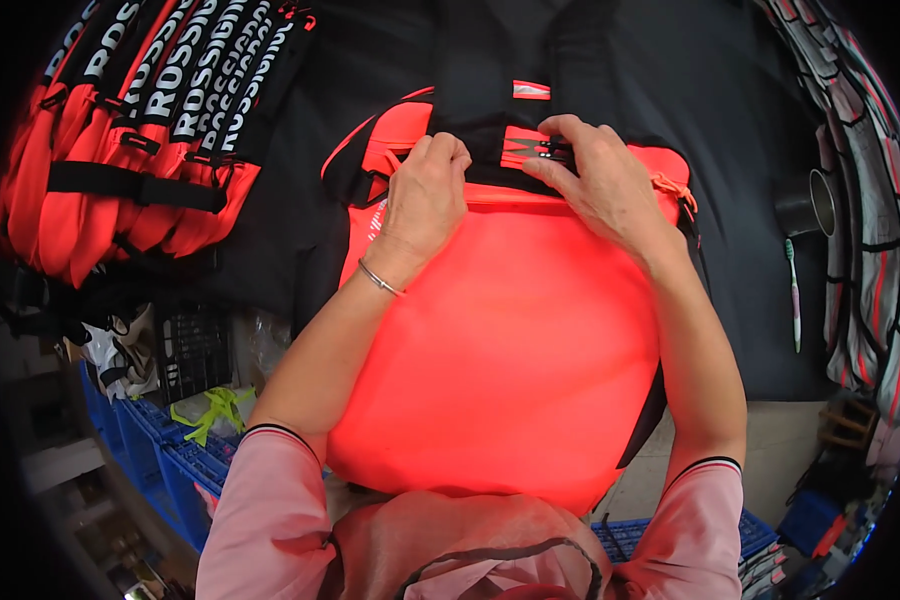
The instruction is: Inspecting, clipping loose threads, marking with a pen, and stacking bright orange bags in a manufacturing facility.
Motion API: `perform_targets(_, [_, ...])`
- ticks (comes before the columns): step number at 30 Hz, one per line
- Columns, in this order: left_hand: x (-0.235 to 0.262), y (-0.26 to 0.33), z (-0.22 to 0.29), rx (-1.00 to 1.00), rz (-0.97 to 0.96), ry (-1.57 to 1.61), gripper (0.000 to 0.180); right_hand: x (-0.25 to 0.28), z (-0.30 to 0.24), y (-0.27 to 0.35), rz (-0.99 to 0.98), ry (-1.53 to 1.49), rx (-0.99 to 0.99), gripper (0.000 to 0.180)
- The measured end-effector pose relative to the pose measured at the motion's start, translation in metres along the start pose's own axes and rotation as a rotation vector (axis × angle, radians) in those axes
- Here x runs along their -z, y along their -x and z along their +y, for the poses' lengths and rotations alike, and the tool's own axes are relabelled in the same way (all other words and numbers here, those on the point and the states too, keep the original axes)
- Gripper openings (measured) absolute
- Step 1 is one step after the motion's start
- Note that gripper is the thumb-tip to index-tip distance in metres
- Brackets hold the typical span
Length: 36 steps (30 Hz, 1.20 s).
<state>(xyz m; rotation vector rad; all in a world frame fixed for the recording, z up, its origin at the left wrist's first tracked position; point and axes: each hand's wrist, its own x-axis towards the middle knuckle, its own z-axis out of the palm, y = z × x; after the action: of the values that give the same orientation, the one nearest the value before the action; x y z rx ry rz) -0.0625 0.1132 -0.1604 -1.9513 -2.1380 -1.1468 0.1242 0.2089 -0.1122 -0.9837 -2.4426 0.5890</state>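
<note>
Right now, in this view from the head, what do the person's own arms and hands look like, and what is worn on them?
Both forearms are bare. The upper arms are covered by short pink sleeves, each ending in a thin dark trim line. The left hand has a thin silver bangle around its wrist. The right hand shows no glove, ring or watch. The fingers are bare.

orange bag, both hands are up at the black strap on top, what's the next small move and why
Probably press the black buckle shut with the right hand while the left hand keeps the strap pinned. The right fingertips already rest on the buckle at the top edge of the orange bag, and the left hand grips the strap beside it.
</note>
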Motion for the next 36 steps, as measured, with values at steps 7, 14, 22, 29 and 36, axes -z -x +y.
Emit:
perform_targets(7, [0.01, -0.003, 0.008, 0.149, -0.122, 0.213, 0.014, -0.024, 0.008, -0.004, 0.145, 0.092, 0.018, 0.036])
perform_targets(14, [-0.003, 0.003, 0.005, 0.016, -0.028, -0.002, 0.012, -0.026, 0.002, 0.003, 0.172, 0.106, -0.049, 0.031])
perform_targets(22, [-0.005, -0.002, 0.006, 0.075, 0.002, -0.01, 0.012, -0.037, 0.011, -0.003, 0.162, 0.131, 0.208, 0.023])
perform_targets(29, [-0.01, -0.002, 0.002, 0.089, 0.02, 0.019, 0.014, -0.044, 0.016, -0.009, 0.125, 0.142, 0.289, 0.021])
perform_targets(36, [-0.01, -0.003, 0.001, 0.095, 0.014, 0.015, 0.014, -0.049, 0.016, -0.013, 0.125, 0.147, 0.303, 0.021])
